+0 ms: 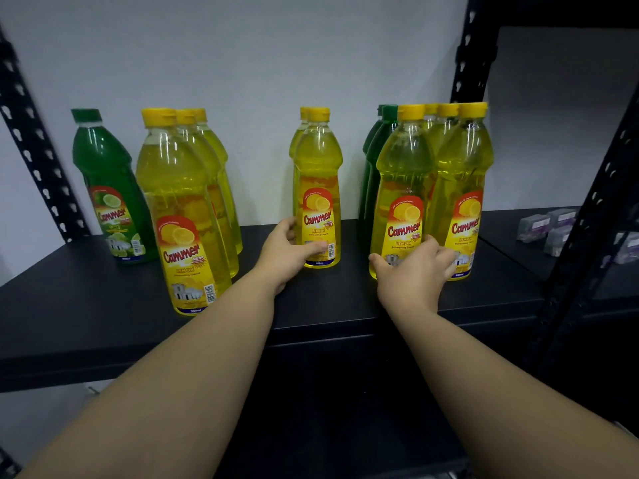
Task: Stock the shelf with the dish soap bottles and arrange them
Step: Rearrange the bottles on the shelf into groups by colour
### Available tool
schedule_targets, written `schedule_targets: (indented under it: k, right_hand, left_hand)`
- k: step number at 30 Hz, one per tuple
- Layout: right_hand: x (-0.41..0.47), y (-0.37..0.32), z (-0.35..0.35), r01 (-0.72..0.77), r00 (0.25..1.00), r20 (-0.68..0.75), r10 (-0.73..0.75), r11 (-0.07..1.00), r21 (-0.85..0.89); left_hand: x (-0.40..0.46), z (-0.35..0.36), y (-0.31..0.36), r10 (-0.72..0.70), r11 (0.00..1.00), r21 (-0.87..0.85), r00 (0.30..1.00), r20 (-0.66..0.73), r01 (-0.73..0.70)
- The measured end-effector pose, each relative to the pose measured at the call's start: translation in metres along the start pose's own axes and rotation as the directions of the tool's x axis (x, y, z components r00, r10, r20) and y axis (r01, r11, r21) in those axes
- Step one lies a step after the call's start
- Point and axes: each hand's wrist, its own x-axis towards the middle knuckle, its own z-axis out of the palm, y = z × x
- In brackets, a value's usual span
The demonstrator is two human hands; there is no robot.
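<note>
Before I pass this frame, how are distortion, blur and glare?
Head view: wide-angle bowing tilts the rack uprights and the green bottle outward; the small packets at far right are soft; the right hand is slightly smeared; lighting is even, with only small highlights on the yellow bottles.

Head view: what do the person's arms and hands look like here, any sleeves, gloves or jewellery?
Both forearms are bare from the bottom edge of the picture up to the wrists; no sleeve shows. The left hand and right hand are bare too, with no gloves, and no watch, bracelet or ring can be seen.
</note>
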Motion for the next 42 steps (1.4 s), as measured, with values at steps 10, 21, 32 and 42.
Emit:
schedule_targets:
  k: [10, 21, 32, 42]
  right_hand:
    - [0.003, 0.001, 0.002, 0.035, 0.969, 0.242, -0.055, 0.996, 0.085]
    - [-0.002, 0.003, 0.002, 0.199, 0.856, 0.443, -0.267, 0.961, 0.194]
    - [-0.003, -0.004, -0.003, 0.101, 0.736, 0.592, -0.327, 0.919, 0.381]
    - [-0.003, -0.004, -0.003, 0.067, 0.708, 0.614, -0.35, 0.898, 0.435]
  left_hand:
    - [-0.004, -0.011, 0.001, 0.011, 0.998, 0.053, 0.995, 0.095, -0.016]
    - [-0.015, -0.019, -0.003, 0.059, 0.998, 0.026, 0.991, 0.118, -0.062]
    - [-0.014, -0.023, -0.004, 0.036, 0.999, -0.016, 0.995, 0.092, -0.035]
    - [-0.014, -0.025, -0.006, -0.015, 0.997, -0.075, 0.996, 0.085, 0.021]
